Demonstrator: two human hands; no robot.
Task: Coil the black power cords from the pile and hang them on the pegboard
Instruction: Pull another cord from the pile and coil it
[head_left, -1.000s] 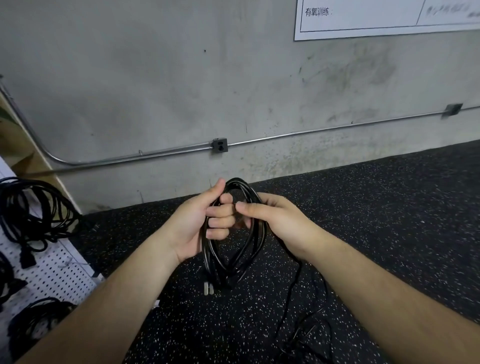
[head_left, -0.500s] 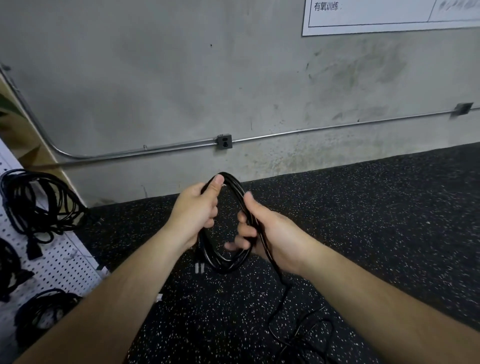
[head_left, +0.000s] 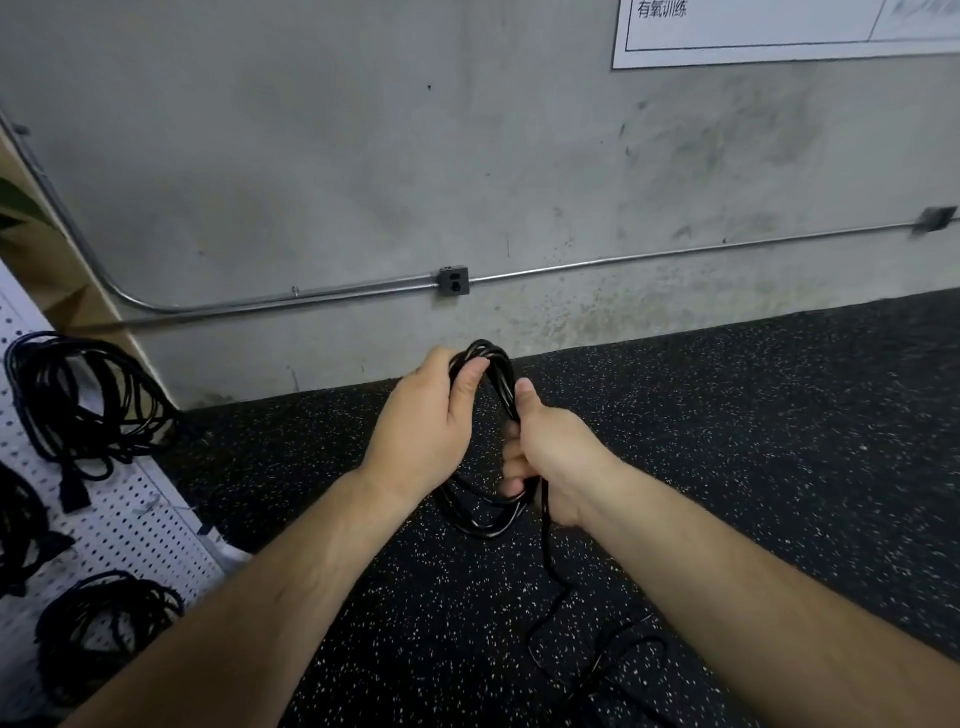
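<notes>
The black cord (head_left: 483, 519) is in the air between the two hands, in front of the grey wall (head_left: 311, 156) and above the dark speckled floor (head_left: 753, 441). It is already made into several loops. The left hand (head_left: 423, 421) grips the top of the loops, with its fingers curled around the strands. The right hand (head_left: 553, 447) is closed around the right side of the same loops, with the thumb pointing up along the cord. From under the right hand a loose tail (head_left: 545, 525) hangs down and ends in some slack turns on the floor, so I judge the coiling is not finished.

To do this step well, I think the left hand should only hold the bundle and not squeeze it flat. The right hand should slide down the tail, take one length equal to the loops and lay it beside the others. A small twist of the cord at each turn should help it to lie flat. The tail may catch on itself on the floor, so a slow pull is safer.

The pegboard (head_left: 130, 519) stands at the left, well apart from the hands, and other coils (head_left: 78, 400) hang on it already
</notes>
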